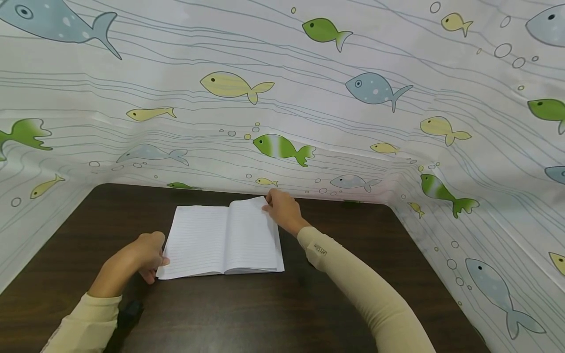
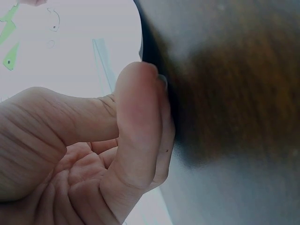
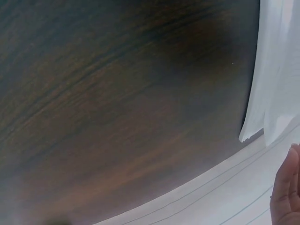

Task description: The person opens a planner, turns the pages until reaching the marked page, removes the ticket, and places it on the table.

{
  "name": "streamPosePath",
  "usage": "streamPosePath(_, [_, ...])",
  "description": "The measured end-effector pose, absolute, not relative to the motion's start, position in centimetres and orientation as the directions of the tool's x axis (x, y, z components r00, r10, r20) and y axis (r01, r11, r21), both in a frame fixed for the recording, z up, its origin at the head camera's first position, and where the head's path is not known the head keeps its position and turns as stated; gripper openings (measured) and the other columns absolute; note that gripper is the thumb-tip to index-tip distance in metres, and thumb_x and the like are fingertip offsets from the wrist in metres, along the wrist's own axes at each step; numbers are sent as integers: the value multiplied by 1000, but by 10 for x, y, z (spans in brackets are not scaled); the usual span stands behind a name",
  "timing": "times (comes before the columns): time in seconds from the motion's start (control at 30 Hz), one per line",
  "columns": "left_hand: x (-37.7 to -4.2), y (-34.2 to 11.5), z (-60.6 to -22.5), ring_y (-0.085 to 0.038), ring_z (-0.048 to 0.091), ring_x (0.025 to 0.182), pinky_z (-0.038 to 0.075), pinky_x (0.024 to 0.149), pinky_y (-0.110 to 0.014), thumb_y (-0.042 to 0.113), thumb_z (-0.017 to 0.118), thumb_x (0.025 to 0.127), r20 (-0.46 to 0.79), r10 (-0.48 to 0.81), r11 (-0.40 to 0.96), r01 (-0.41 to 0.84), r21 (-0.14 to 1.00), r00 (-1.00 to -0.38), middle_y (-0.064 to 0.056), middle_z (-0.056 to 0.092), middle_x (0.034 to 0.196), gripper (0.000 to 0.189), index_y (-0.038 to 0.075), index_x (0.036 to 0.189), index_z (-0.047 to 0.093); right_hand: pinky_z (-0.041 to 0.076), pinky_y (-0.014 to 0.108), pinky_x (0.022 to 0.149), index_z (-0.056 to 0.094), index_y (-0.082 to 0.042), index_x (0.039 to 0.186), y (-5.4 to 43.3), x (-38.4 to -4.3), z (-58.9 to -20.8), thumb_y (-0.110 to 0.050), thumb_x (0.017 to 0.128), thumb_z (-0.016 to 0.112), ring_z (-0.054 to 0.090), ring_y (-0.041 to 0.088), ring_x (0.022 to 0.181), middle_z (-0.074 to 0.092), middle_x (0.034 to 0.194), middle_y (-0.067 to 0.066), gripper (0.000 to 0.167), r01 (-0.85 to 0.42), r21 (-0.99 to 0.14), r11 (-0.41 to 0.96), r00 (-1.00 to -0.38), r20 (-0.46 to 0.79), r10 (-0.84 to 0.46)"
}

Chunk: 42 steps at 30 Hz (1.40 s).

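An open notebook (image 1: 198, 235) with lined white pages lies on the dark wooden table. My left hand (image 1: 147, 252) is at its lower left corner, the thumb on top of the page edge and the other fingers curled at the side. In the left wrist view the left hand (image 2: 136, 126) has its thumb and fingers closed together close to the table. At the upper right corner my right hand (image 1: 284, 210) pinches the right-hand page (image 1: 249, 235), which bows upward a little. The right wrist view shows only part of the right hand (image 3: 287, 192), beside the notebook's edge (image 3: 262, 93).
A white sheet (image 1: 282, 117) printed with green, yellow and blue fish stands as a wall behind the table (image 1: 238, 314) and along both sides. The notebook lies toward the back of the table, not far from this wall.
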State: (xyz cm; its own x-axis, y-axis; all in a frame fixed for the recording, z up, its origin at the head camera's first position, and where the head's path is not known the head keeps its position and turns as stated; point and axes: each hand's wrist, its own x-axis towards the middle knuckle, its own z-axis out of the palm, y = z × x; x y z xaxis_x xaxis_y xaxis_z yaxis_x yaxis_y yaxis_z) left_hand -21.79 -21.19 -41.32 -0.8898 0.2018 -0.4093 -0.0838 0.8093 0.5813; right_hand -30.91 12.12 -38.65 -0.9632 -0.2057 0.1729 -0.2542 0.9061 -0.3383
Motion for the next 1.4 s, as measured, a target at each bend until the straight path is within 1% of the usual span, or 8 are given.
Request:
streamPosePath(0.27, [-218,-213,-414,-24,72,58,66,57,-33,-4,71,100,-402,206,804,-80,589,-892,-24,57,81,25,-10,97,47,49,30,63,74,-9,106,121,-315,-385,-21,102,77,63,14,74,77,95,3,13,-235,-330,914,-967,170,-188])
streamPosePath(0.53, [-215,-213,-415,-23,71,55,65,55,-34,-5,70,99,-374,213,791,-65,609,-903,-23,58,77,23,-12,95,48,49,30,63,78,-9,108,119,-316,-381,-20,102,76,64,16,79,79,100,5,13,-239,-350,906,-966,179,-186])
streamPosePath(0.67, [-215,-213,-414,-23,71,56,65,55,-34,-5,70,100,-381,210,795,-70,603,-901,-23,58,77,24,-12,96,48,52,30,65,78,-7,111,118,-317,-378,-19,104,74,66,17,82,80,105,7,15,-244,-368,897,-966,174,-191])
streamPosePath(0.77, [-215,-213,-414,-23,71,56,65,56,-33,-4,70,100,-387,208,798,-73,598,-898,-22,58,78,24,-12,96,48,56,31,71,78,-4,112,116,-319,-375,-17,104,73,68,19,85,79,109,10,16,-253,-394,883,-965,171,-201])
streamPosePath(0.9, [-215,-213,-414,-23,71,56,65,56,-33,-4,70,99,-387,212,798,-69,599,-898,-22,58,78,24,-11,96,48,60,32,77,77,1,112,114,-321,-372,-13,104,72,70,21,88,79,109,14,17,-274,-442,854,-960,184,-213])
streamPosePath(1.0, [-215,-212,-414,-23,71,56,65,56,-33,-4,71,99,-387,213,800,-67,597,-897,-22,58,78,24,-11,96,48,59,30,73,77,1,112,113,-323,-370,-13,104,72,69,20,84,79,102,14,16,-286,-467,837,-956,195,-219])
streamPosePath(1.17, [-217,-212,-413,-22,71,57,65,57,-33,-3,72,99,-397,209,810,-69,582,-894,-22,59,78,24,-11,97,49,50,22,60,76,1,113,110,-326,-367,-14,106,70,64,16,72,76,91,13,17,-288,-498,818,-957,189,-222])
streamPosePath(1.4, [-217,-212,-412,-22,70,57,66,57,-33,-3,72,99,-399,215,809,-66,584,-891,-20,60,75,24,-11,97,50,50,21,58,76,0,112,104,-328,-362,-15,106,70,64,14,68,76,88,13,18,-284,-538,794,-958,186,-216])
